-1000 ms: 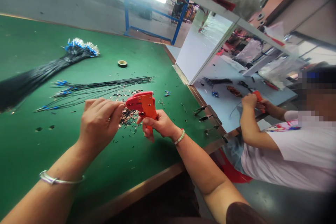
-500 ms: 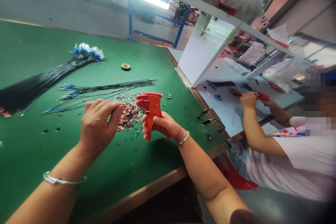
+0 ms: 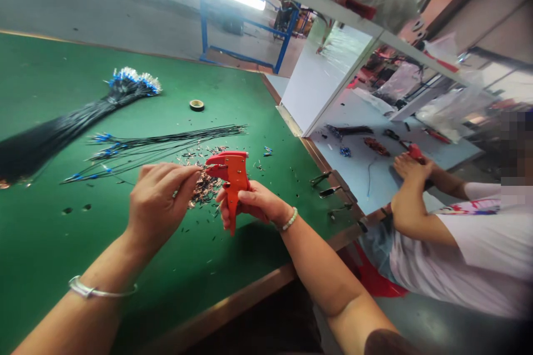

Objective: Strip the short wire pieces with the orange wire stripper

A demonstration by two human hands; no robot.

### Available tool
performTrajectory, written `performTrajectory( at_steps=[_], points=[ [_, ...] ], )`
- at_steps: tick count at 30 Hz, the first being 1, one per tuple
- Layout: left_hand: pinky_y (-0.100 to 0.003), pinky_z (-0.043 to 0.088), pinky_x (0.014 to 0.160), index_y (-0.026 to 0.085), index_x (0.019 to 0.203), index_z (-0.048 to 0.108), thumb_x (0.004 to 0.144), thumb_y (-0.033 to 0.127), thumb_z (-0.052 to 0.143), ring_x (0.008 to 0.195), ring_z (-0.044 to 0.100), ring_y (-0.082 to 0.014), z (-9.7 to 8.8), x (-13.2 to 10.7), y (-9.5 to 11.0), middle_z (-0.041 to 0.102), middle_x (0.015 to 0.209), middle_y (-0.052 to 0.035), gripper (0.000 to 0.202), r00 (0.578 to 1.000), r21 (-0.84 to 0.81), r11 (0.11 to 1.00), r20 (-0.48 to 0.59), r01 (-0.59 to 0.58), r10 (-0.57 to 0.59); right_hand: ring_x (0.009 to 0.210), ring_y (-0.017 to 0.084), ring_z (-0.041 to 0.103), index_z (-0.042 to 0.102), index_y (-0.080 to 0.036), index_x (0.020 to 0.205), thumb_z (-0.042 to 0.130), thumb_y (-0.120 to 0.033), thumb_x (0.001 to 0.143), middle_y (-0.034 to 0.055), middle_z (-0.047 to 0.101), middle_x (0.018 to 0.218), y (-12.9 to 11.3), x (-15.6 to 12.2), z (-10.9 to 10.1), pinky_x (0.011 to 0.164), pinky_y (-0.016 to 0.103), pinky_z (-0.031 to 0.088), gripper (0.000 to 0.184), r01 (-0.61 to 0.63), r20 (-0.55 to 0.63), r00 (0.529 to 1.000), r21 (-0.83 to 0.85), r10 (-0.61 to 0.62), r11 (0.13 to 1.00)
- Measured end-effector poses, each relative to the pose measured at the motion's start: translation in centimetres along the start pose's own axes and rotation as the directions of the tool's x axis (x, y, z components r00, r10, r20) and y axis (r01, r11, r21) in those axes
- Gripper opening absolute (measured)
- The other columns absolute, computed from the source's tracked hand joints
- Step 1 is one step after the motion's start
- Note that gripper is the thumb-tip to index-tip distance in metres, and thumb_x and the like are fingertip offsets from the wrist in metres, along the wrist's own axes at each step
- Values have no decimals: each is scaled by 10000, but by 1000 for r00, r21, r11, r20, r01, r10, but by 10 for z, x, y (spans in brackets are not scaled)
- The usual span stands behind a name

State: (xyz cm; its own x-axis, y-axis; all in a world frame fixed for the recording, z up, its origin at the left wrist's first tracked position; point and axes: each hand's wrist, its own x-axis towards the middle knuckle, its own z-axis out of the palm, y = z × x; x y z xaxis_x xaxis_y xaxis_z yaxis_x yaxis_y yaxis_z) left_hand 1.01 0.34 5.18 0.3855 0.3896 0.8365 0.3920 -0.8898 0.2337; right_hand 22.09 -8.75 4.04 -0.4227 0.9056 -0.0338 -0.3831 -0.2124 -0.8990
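My right hand (image 3: 254, 202) is wrapped round the handles of a red crimping tool (image 3: 230, 173), held upright above the green table (image 3: 37, 233). My left hand (image 3: 160, 199) pinches something small and thin at its fingertips, right against the tool's jaws; I cannot make out what it is. Under both hands lies a heap of small metal terminals (image 3: 204, 186). Loose black wires with blue ends (image 3: 158, 141) lie spread just beyond.
A thick bundle of black wires (image 3: 62, 127) lies at the left, its blue-tipped end (image 3: 133, 80) fanned out. A tape roll (image 3: 196, 105) sits further back. Metal clamps (image 3: 328, 188) sit at the table's right edge. A co-worker (image 3: 458, 233) handles a red tool (image 3: 415, 151) at the adjoining white bench.
My left fingertips have moved right, up to the tool's jaws. The tool has shifted slightly. The co-worker's hands have shifted on the white bench.
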Motion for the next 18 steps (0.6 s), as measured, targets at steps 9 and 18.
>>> performTrajectory(
  at_steps=[9,18],
  points=[
    [-251,475,679,201,1011,716,914,166,672,719,599,-126,-3,0,5,684,833,-7,112,998,-82,996,45,47,-43,739,213,717,656,-110,1102,749,-626,820,70,697,829,-3,-2,0,631,335,607,595,-48,7,999,-36,48,998],
    [-220,443,637,192,976,722,909,141,675,702,560,-96,-7,5,6,640,802,5,97,999,-145,989,43,18,-12,611,189,716,659,-107,1040,741,-641,825,42,702,728,-8,-3,4,548,309,607,582,-55,-29,998,-88,52,995]
  ],
)
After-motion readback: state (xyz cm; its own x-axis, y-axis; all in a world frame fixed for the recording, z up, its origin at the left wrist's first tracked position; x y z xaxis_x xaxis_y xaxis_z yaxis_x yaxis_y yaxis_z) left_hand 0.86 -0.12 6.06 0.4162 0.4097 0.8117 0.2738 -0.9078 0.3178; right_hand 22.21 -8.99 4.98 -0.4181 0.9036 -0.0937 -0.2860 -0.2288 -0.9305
